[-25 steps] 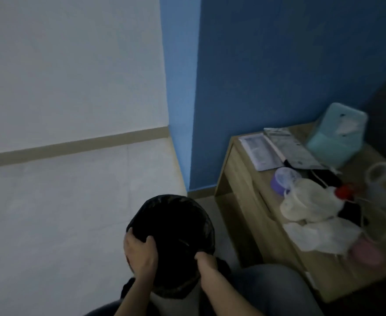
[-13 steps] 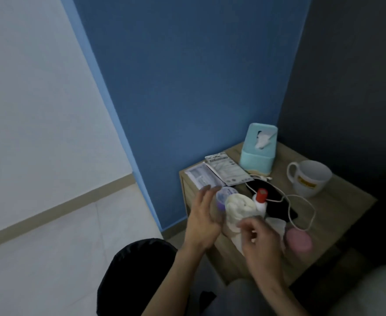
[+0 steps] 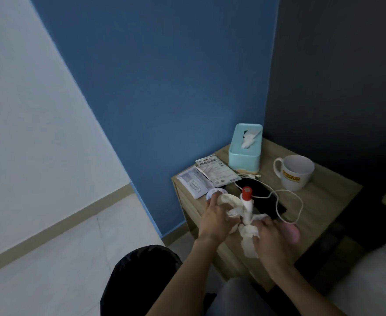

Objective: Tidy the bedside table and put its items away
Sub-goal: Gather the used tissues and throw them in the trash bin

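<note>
On the wooden bedside table (image 3: 324, 201) my left hand (image 3: 214, 220) grips a wad of crumpled white tissue (image 3: 229, 202) at the front left. My right hand (image 3: 271, 238) grips another crumpled tissue (image 3: 247, 238) at the front edge. Between the hands stands a white bottle with a red cap (image 3: 247, 205). A bin lined with a black bag (image 3: 139, 279) sits on the floor below my left forearm.
Further back on the table are a teal tissue box (image 3: 245, 153), a white mug (image 3: 295, 172), two flat packets (image 3: 212, 176), a black flat object with a white cable (image 3: 290, 195), a small round lid (image 3: 283, 191) and a pink item (image 3: 293, 232).
Both hands left the rim of the black bin bag, rose to the table and closed on the tissues. My view swung up and right from the bin to the table.
</note>
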Demonstrator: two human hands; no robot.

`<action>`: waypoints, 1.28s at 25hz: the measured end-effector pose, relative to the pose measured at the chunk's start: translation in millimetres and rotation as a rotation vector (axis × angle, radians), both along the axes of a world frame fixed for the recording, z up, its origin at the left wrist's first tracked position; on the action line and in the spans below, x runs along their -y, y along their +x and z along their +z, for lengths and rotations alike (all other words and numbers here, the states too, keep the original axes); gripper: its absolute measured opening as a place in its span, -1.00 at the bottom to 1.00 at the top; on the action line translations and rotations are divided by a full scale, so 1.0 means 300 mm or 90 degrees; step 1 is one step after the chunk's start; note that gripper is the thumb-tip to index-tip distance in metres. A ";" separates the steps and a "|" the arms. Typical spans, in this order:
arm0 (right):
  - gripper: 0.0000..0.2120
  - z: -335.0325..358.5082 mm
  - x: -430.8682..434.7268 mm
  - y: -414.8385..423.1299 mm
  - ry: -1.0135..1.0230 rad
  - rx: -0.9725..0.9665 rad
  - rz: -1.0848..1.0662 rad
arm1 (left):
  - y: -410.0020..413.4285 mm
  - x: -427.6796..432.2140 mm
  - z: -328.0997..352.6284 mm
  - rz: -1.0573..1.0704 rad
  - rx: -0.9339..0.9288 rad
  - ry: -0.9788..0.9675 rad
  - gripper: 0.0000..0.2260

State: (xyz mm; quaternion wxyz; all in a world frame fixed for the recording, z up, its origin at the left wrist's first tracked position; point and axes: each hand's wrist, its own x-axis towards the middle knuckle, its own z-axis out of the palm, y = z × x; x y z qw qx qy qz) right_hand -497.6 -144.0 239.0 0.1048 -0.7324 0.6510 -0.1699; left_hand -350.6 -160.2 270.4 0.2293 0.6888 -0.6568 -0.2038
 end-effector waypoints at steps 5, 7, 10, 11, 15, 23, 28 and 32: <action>-0.78 0.000 0.026 -0.024 0.009 0.122 -0.006 | 0.003 -0.022 0.039 0.024 -0.018 -0.009 -0.64; -0.77 0.019 0.009 -0.021 -0.027 0.154 -0.005 | 0.014 -0.041 0.056 0.035 -0.027 -0.015 -0.65; -0.80 0.071 -0.045 0.065 -0.064 0.182 0.023 | 0.083 -0.098 0.091 0.086 -0.043 -0.038 -0.66; -0.81 0.082 -0.062 0.120 -0.063 0.191 0.047 | 0.134 -0.133 0.098 0.122 -0.045 -0.049 -0.66; -0.89 0.089 -0.112 0.347 0.029 0.268 0.157 | 0.390 -0.329 0.066 0.298 -0.028 -0.048 -0.67; -0.90 -0.275 -0.186 0.803 0.322 0.168 0.317 | 0.685 -0.684 -0.311 0.520 -0.114 0.182 -0.60; -0.83 -0.494 -0.169 0.916 0.436 0.068 0.318 | 0.729 -0.657 -0.525 0.515 -0.123 0.263 -0.60; -0.79 -0.660 -0.141 0.967 0.514 0.042 0.289 | 0.758 -0.594 -0.687 0.492 -0.090 0.312 -0.58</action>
